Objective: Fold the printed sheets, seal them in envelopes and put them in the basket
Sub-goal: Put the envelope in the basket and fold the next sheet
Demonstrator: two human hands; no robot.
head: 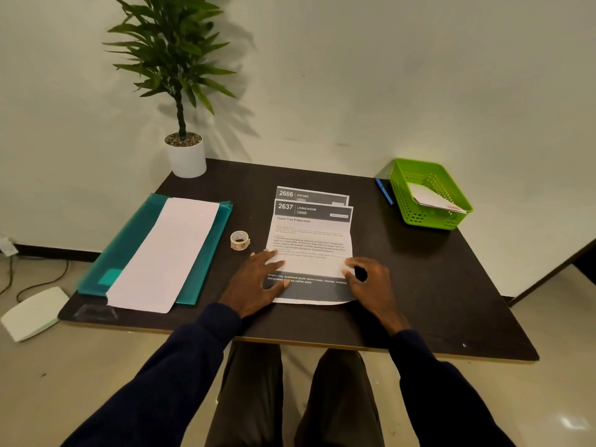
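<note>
Top sheet (311, 240), headed "2637 LIVING ROOM", lies flat at the middle of the counter (419, 269), w/ its bottom edge near the front edge. A 2nd sheet (312, 195), headed "2666 KITCHEN", sits under it, only the header strip showing at the far end. Left hand (258, 279) is on the top sheet's lower left part: grip wide, fingers straight & spread, pressing the paper down, thumb on the dark band near the bottom. Right hand (371, 282) is at the sheet's right edge, lower down: grip narrow, thumb & forefinger curled into a ring, tips nipping the paper's edge. The sheet's bottom edge bows up a little. Tape roll (239, 241) stands just left of the top sheet, apart from it & near the left hand's fingertips. Toward the counter's left edge lies a teal folder (135, 240) w/ a long white paper (167, 253) on top, running front to back; the paper's front end overhangs the folder. Green basket (430, 219) sits at the far right corner, well apart from both hands, holding a white envelope (435, 196) leaning inside. Blue pen (383, 191) lies just left of the basket. Potted plant (186, 156) stands at the far left corner by the wall. White box (32, 312) on the floor, left of the counter.
</note>
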